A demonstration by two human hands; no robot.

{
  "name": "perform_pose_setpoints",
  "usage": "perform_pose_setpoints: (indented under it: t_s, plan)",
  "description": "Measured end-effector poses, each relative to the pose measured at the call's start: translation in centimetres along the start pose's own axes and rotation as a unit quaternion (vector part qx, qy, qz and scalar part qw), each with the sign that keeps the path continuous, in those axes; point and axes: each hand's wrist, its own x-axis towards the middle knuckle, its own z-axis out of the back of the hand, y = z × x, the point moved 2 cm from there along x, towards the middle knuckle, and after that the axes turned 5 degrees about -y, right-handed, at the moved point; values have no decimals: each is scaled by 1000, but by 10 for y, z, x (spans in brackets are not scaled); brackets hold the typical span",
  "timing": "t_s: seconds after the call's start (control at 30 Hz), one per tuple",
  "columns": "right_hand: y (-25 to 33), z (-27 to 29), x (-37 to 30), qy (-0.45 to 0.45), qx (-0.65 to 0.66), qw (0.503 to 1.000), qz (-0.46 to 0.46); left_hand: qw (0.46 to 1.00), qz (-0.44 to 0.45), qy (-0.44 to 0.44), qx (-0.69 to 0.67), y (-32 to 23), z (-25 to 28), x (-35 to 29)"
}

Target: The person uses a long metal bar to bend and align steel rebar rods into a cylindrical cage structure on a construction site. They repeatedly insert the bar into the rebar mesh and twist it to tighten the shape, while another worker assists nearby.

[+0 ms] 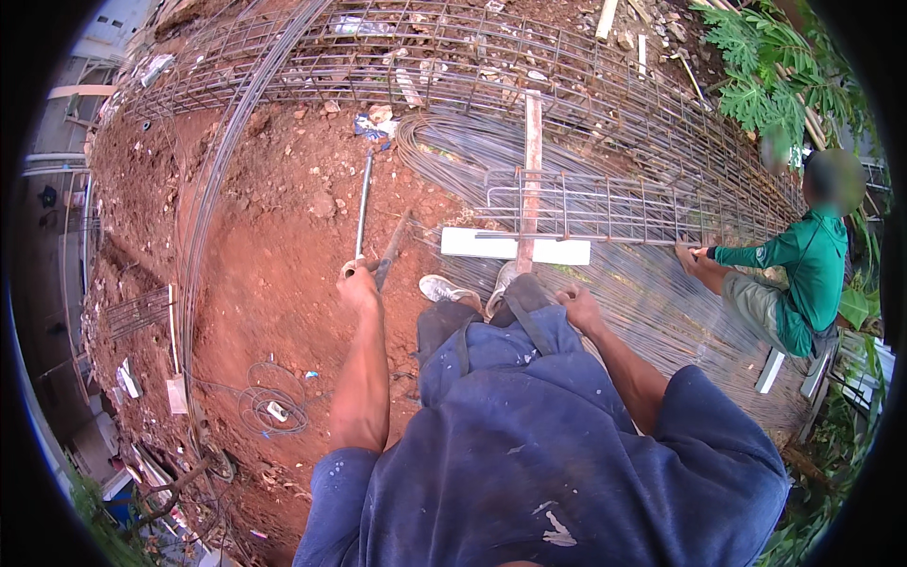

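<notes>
Left hand (359, 283) closed round a rod's (364, 208) near end, rod pointing out over red soil (269, 236). Right hand (580, 310) beside the knee (525, 294), partly curled; can't tell if it's holding anything.

No words, numbers or signs (large or small) are legible.

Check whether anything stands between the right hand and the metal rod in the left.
Yes: in this view, the person's own legs and shoes lie between the right hand and the left hand, which grips the metal rod's near end.
</notes>
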Motion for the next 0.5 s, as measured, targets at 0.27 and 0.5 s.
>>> perform_pose_setpoints:
  t_s: [0.27, 0.5]
  plan:
    - [188, 86, -148, 520, 293, 738, 316, 1000, -3, -21, 23, -5, -5, -14]
    - [238, 110, -223, 580, 507, 416, 483, 999, -3, -41, 33, 15, -18, 3]
